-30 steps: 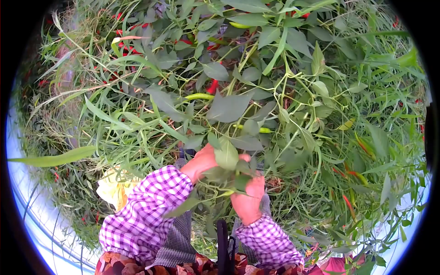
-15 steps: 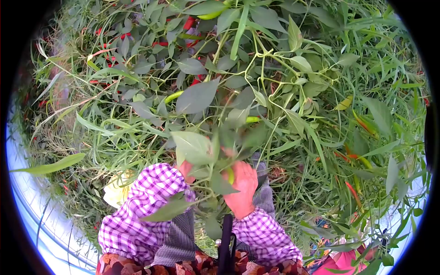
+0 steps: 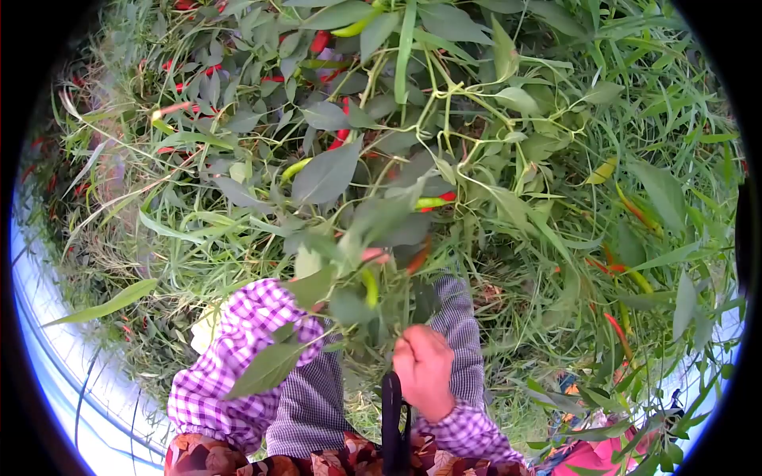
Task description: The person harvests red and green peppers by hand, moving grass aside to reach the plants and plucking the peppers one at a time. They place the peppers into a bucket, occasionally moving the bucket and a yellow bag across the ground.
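Note:
My right hand (image 3: 425, 371) is closed in front of my right leg, fingers curled in and anything inside them hidden. Most of my left hand (image 3: 375, 255) lies behind the leaves of a chili pepper plant; only a bit of a finger shows, so I cannot tell how it grips. Just below that finger hangs a curved yellow-green chili pepper (image 3: 371, 287) among blurred leaves. An orange-red chili (image 3: 420, 256) is close by on the right. Higher up, a green chili (image 3: 432, 203) overlaps a red one. The checked purple sleeve (image 3: 266, 333) covers my left forearm.
Red chilies (image 3: 340, 136) hang in the foliage at the upper left, and more ripen among the stems (image 3: 615, 329) on the right. Tall grass (image 3: 516, 317) surrounds the plants. A black strap (image 3: 391, 420) hangs before my body. Bright pink cloth (image 3: 595, 456) shows at lower right.
My right hand has pulled down and back from the leafy stem, toward my body, and is now curled. The leaves around my left hand have shifted, baring more chilies.

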`<action>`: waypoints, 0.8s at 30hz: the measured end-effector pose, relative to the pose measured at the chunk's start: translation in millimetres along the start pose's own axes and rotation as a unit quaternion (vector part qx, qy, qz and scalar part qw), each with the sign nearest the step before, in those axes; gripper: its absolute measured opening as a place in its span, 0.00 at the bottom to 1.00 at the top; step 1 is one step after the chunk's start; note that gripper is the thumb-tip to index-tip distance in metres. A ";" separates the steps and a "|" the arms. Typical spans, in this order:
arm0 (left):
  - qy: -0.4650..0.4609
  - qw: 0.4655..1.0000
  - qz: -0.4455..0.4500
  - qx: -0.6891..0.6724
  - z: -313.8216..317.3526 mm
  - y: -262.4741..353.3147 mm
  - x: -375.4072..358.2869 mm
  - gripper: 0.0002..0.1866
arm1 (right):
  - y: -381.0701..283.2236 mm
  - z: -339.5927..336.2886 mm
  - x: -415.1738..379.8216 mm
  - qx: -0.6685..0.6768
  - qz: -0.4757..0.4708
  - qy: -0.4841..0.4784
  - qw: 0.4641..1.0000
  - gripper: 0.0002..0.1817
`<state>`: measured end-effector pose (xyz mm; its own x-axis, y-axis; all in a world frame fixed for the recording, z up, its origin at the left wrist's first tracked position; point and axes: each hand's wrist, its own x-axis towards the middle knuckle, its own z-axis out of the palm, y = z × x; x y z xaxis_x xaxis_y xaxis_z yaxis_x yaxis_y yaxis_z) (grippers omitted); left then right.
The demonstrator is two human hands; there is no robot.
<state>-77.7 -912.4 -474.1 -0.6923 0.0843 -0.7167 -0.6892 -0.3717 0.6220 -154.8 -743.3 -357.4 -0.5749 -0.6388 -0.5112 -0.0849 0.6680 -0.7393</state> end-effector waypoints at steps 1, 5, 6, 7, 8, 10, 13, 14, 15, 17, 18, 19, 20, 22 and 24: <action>0.000 1.000 -0.003 -0.003 -4.1 0.8 -2.1 0.25 | 10.1 -3.2 -7.4 0.053 0.038 -0.009 0.998 0.05; 0.002 1.000 -0.001 -0.005 -9.1 3.8 0.9 0.25 | 22.7 -19.0 43.4 0.326 0.228 0.050 0.916 0.09; 0.002 1.000 -0.001 -0.004 -8.6 2.4 2.8 0.25 | 29.7 -16.2 60.1 0.289 0.211 0.059 0.932 0.09; 0.003 1.000 -0.001 -0.005 -8.1 1.8 3.9 0.25 | 34.4 -9.6 79.8 0.225 0.076 0.074 0.969 0.06; 0.003 1.000 -0.002 -0.006 -7.6 1.5 5.1 0.24 | 42.6 -3.1 99.2 0.047 -0.045 0.117 0.991 0.08; 0.001 1.000 0.001 -0.007 -7.6 2.7 4.9 0.24 | 52.4 13.9 122.1 -0.050 -0.065 0.103 0.991 0.13; 0.000 1.000 0.004 -0.010 -10.6 4.2 2.1 0.24 | 56.5 31.8 136.6 -0.116 -0.049 0.079 0.989 0.13; 0.003 1.000 0.006 -0.014 -12.4 4.9 1.4 0.23 | 57.6 34.5 139.2 -0.128 -0.040 0.071 0.988 0.13; 0.003 1.000 0.007 -0.016 -13.8 4.9 -0.3 0.23 | 59.3 34.7 138.7 -0.130 -0.054 0.056 0.988 0.13; 0.004 1.000 0.010 -0.017 -14.6 4.1 -1.5 0.23 | 62.6 31.5 133.0 -0.136 -0.082 0.026 0.987 0.13; 0.003 1.000 0.013 -0.021 -14.2 3.0 -1.6 0.23 | 62.7 29.8 132.3 -0.134 -0.096 0.042 0.985 0.11; 0.003 1.000 0.016 -0.023 -14.1 1.8 -0.5 0.23 | 63.2 28.0 132.4 -0.116 -0.100 0.031 0.988 0.10; 0.005 0.999 0.019 -0.026 -13.7 0.4 1.9 0.23 | 63.5 25.6 133.0 -0.099 -0.104 0.020 0.989 0.10; 0.004 0.999 0.023 -0.032 -11.0 -2.3 5.7 0.22 | 62.4 20.9 132.5 -0.092 -0.115 0.020 0.989 0.08; 0.005 0.999 0.027 -0.039 -10.5 -3.4 5.3 0.22 | 53.0 13.0 124.8 -0.114 -0.133 0.039 0.984 0.08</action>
<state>-76.8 -920.5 -483.3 -0.7258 0.0522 -0.6859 -0.6312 -0.4470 0.6339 -220.5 -792.5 -466.1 -0.5674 -0.7772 -0.2721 -0.4159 0.5557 -0.7199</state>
